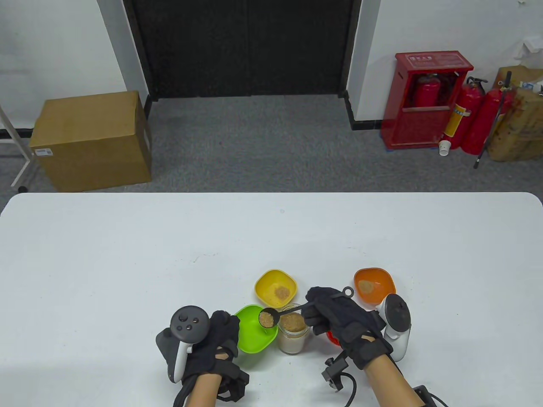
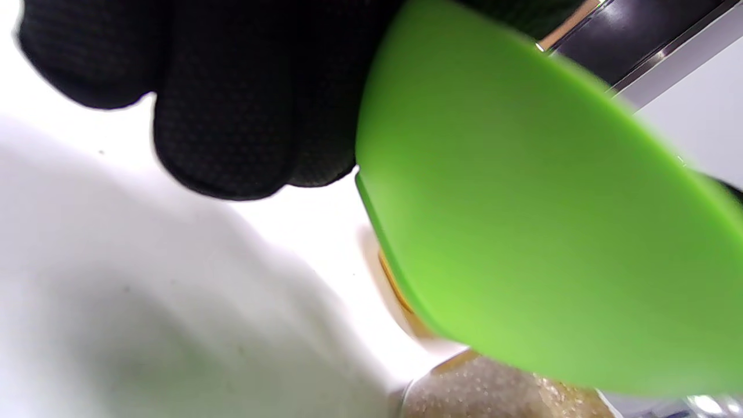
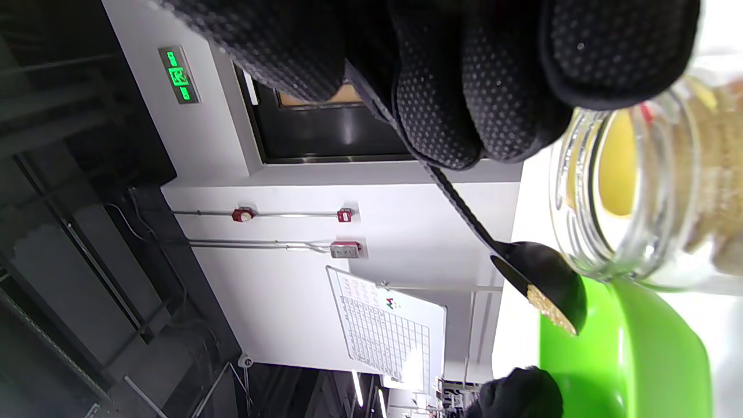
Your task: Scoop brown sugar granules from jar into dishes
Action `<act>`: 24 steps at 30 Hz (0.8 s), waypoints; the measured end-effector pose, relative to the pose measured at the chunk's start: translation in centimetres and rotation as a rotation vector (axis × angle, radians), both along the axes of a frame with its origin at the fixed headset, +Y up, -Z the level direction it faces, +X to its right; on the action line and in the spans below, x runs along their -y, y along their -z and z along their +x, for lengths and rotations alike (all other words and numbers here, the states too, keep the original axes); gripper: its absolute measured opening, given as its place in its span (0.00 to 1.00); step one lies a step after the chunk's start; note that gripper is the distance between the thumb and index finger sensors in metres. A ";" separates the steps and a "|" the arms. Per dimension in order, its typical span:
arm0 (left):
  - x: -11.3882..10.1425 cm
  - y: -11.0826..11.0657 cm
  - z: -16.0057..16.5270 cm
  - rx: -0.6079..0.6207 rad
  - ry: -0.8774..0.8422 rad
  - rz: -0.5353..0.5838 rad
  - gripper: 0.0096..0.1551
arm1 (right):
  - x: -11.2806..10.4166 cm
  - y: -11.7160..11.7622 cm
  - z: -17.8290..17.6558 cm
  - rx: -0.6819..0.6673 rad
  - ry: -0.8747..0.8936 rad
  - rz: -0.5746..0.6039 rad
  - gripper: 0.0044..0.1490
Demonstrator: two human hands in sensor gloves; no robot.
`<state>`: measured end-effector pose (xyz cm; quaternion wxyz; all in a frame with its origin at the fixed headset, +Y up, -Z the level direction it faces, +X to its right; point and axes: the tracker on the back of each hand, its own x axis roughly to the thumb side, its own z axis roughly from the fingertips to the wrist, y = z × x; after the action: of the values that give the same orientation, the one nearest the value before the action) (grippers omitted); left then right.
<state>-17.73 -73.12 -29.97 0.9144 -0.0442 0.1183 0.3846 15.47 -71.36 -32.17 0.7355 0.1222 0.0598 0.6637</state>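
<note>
A glass jar of brown sugar (image 1: 292, 328) stands near the table's front edge, also in the right wrist view (image 3: 650, 174). My right hand (image 1: 339, 316) grips a black spoon (image 1: 280, 313) by its handle. The spoon bowl (image 3: 545, 293) is full of sugar and hangs over the right rim of the green dish (image 1: 252, 330). My left hand (image 1: 218, 339) holds the green dish (image 2: 522, 220) at its left side. A yellow dish (image 1: 275, 287) and an orange dish (image 1: 374, 285) each hold a little sugar.
A red thing (image 1: 333, 339) shows partly under my right hand. The table's front edge is close below both wrists. White tabletop (image 1: 169, 246) stretches behind and to both sides of the dishes.
</note>
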 end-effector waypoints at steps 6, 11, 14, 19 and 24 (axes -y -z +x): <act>0.0 0.0 0.1 0.001 0.012 0.005 0.28 | -0.1 -0.1 -0.1 -0.033 -0.001 -0.009 0.28; 0.0 0.0 0.1 0.000 0.012 0.004 0.28 | -0.4 -0.1 -0.3 -0.061 -0.024 0.018 0.26; 0.0 0.0 0.1 0.001 0.013 0.006 0.28 | -0.6 -0.1 -0.4 -0.071 -0.036 0.031 0.25; 0.0 0.0 0.2 0.001 0.009 0.008 0.28 | -0.8 -0.2 -0.6 -0.107 -0.049 0.052 0.25; 0.0 0.0 0.2 0.000 0.008 0.008 0.28 | -1.3 -0.2 -0.8 -0.131 -0.104 0.090 0.25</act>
<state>-17.56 -73.12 -29.97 0.9162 -0.0401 0.1169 0.3813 14.62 -70.05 -31.94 0.6884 0.1951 0.0839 0.6936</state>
